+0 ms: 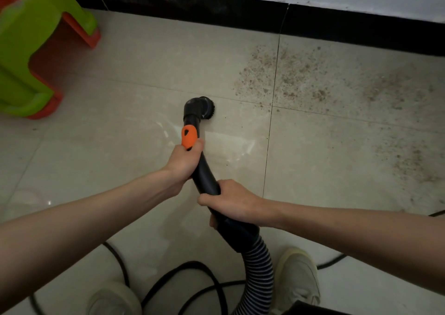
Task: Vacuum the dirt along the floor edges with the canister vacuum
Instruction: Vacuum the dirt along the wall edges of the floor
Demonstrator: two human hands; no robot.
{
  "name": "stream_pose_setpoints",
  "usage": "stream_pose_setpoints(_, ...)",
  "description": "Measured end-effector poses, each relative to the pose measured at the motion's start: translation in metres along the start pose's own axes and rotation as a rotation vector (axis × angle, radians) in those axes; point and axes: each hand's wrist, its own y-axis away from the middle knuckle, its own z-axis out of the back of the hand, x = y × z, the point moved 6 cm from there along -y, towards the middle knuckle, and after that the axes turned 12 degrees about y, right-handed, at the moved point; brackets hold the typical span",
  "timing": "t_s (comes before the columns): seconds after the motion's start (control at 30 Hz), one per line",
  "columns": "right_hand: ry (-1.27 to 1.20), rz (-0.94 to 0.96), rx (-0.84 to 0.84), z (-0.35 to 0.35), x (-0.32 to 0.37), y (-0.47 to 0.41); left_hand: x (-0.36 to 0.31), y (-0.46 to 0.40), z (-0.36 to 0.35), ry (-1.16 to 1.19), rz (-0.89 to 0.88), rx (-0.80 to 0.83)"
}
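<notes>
**Both hands on the vacuum wand, brush head short of the dirt**

The left hand (184,160) wraps its fingers round the black vacuum wand (204,172) just below the orange slider (189,137), thumb against the orange part. The right hand (231,201) grips the same wand lower down, just above the point where it joins the ribbed hose (258,269). Ahead of the left hand the wand bends into a round brush head (208,107), which sits low at the floor (120,134); whether its bristles touch the tile I cannot tell.

The dirt (301,78) lies to the right of the brush head, a broad speckled patch spreading from a tile joint toward the black baseboard (240,13), with a thinner scatter further right. A few stray specks lie near the brush.

A green and orange plastic stool (36,44) stands at the far left, near the baseboard and well apart from the brush. Bare tile lies between them. A black power cord (192,266) loops on the floor beside two pale shoes (297,276) at the bottom edge.
</notes>
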Motion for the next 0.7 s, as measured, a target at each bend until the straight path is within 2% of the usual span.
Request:
stream_pose_setpoints(0.2, -0.078, -0.048, -0.099, -0.004, -0.017, 0.014, 0.010, 0.015, -0.025, -0.020, 0.018, 0.104)
stream_pose_setpoints(0.47, -0.079, -0.045, -0.020, -0.013, -0.018, 0.029, 0.022, 0.031, -0.018, 0.023, 0.055, 0.069)
stream_pose_setpoints(0.7, -0.142, -0.132, -0.126, -0.009, -0.035, 0.056, 0.025, 0.046, -0.053, -0.015, 0.054, 0.181)
